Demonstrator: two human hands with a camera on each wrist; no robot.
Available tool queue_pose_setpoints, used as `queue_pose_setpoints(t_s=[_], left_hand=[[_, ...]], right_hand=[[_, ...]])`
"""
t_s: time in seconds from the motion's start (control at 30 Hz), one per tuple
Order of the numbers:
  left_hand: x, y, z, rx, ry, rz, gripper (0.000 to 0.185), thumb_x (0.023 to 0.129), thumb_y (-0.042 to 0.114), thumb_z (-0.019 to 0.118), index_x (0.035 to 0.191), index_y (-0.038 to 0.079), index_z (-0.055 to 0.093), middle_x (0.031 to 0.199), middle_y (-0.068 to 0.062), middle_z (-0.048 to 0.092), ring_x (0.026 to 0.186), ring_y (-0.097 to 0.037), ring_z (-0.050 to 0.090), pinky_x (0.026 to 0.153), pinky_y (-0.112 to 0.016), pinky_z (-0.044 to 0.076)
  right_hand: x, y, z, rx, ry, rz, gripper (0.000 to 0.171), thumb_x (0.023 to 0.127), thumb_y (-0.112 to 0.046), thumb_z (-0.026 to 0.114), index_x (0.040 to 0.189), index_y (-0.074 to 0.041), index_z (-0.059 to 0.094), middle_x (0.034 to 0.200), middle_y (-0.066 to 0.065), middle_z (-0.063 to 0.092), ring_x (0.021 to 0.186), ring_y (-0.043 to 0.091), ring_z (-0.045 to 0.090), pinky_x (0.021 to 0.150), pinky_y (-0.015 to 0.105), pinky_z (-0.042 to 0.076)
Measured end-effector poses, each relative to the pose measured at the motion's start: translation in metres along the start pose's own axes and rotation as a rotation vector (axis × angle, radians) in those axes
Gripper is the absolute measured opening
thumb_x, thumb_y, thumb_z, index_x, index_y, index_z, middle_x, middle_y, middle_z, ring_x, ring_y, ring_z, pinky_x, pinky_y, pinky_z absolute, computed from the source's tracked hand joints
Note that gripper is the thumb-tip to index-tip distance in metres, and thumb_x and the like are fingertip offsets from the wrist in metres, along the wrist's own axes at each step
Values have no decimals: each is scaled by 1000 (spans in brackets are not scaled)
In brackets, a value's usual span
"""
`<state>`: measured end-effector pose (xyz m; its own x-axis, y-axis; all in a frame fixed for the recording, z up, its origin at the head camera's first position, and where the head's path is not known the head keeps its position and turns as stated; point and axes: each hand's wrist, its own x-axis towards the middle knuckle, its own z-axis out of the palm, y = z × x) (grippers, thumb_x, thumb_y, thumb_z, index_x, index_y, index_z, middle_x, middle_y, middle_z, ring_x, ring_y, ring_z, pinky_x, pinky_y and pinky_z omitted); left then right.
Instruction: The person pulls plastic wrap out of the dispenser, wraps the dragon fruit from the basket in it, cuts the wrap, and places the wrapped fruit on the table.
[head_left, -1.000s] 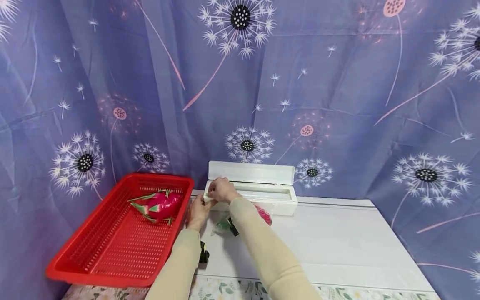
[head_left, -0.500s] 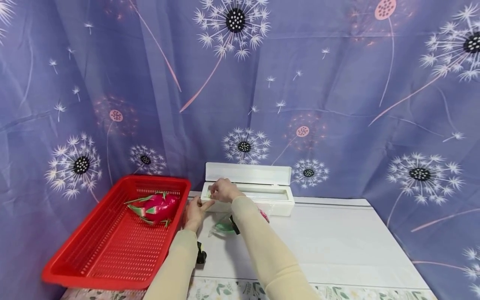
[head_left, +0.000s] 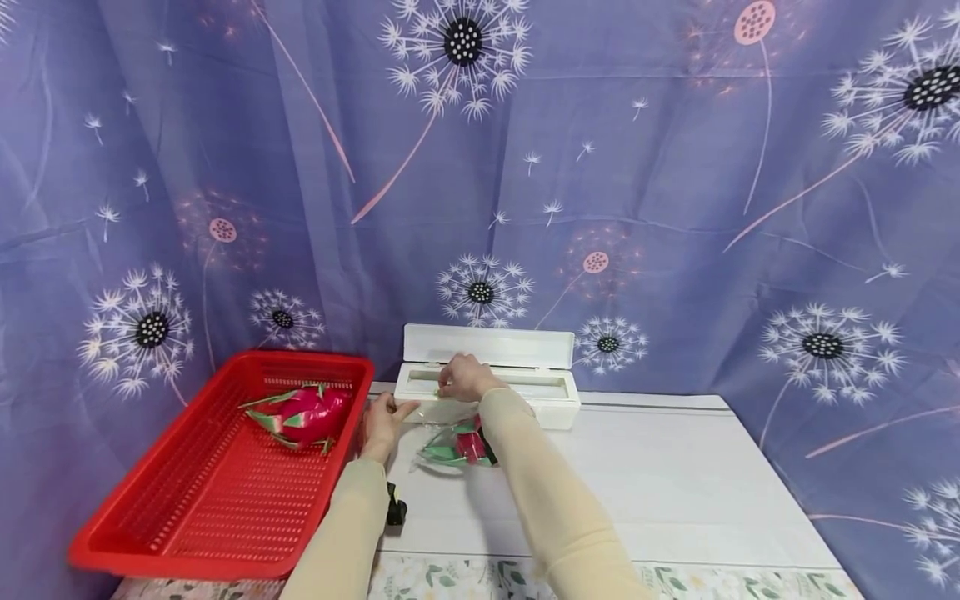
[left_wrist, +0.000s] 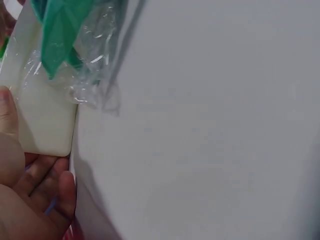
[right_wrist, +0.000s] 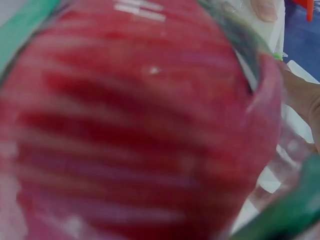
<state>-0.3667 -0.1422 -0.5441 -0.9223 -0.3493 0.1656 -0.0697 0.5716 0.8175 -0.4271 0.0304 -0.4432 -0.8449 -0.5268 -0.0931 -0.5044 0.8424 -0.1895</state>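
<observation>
A white cling film dispenser [head_left: 555,408] stands at the back of the table, its lid raised. My left hand [head_left: 384,427] grips its left end; in the left wrist view the thumb [left_wrist: 6,107] lies on the front and the fingers curl round the end. My right hand [head_left: 467,379] pinches a small green-tipped slide cutter [head_left: 438,393] on the dispenser's top edge. Clear film [left_wrist: 97,55] hangs over the front onto a dragon fruit [head_left: 471,447] with green leaves. That fruit fills most of the right wrist view as a blurred red surface [right_wrist: 140,115].
On the left stands a red plastic basket [head_left: 202,558] with a second dragon fruit [head_left: 311,414] inside. The white tabletop [head_left: 675,475] extends to the right. A patterned curtain [head_left: 637,167] hangs close behind the dispenser.
My right hand has slid rightward along the dispenser's top edge, away from the left end. The left hand has stayed at that end. More of the dragon fruit in front shows now.
</observation>
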Motion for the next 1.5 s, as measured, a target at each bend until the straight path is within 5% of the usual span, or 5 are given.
queue_pose_setpoints(t_s=[0.53,0.83,1.2,1.5], left_hand=[[3,-2,1,-73,-34,-4,44,83,37,78,75,10,44,68,-1,50,67,-20,44,60,-32,33],[2,-7,1,-109,-30,5,43,84,35,78,74,8,46,65,-1,50,63,-18,43,58,-31,33],[5,-7,6,-149,-17,29,41,84,33,78,74,8,46,65,0,47,63,-18,42,59,-31,33],[1,-7,4,-117,-36,10,38,86,36,76,79,7,51,71,-4,56,67,-21,47,63,-33,36]], right_hand=[[-32,44,-8,21,-11,39,10,91,-35,69,86,-26,72,108,-1,58,109,22,51,94,57,42],[-46,64,-3,-7,40,-74,9,91,-28,69,89,-20,73,95,0,60,98,22,54,92,42,45],[-62,85,-7,-29,113,-107,7,90,-24,72,85,-19,71,89,1,56,90,22,52,79,42,46],[-89,113,-8,35,117,-47,9,90,-22,71,82,-18,69,91,2,53,90,21,48,84,41,42]])
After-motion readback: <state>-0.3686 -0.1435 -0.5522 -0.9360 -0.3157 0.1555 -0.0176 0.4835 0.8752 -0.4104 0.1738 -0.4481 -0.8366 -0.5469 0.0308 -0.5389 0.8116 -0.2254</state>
